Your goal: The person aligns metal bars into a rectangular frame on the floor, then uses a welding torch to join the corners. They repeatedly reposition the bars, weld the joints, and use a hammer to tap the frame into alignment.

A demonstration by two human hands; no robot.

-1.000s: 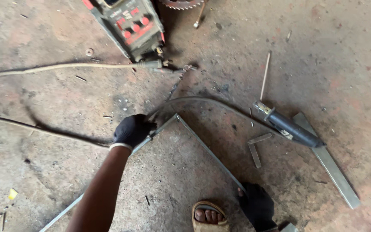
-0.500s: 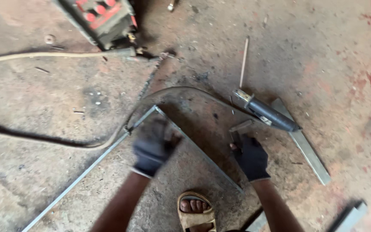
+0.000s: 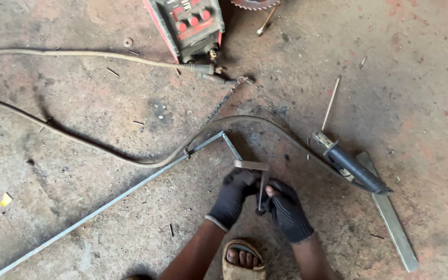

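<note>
Stained concrete floor [image 3: 79, 207], cables [image 3: 94, 148], welding machine [image 3: 190, 23]

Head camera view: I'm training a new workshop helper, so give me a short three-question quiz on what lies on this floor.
1. True or false: both gloved hands, the left hand and the right hand, are on the small grey L-shaped metal bracket.
2. Which item lies right of the hands? A) the red welding machine B) the black-handled electrode holder C) a blue bucket
3. Fill in: the long thin grey metal bar runs from the frame corner toward the lower ______ of the view.

Key: 1 true; 2 B; 3 left.
</note>
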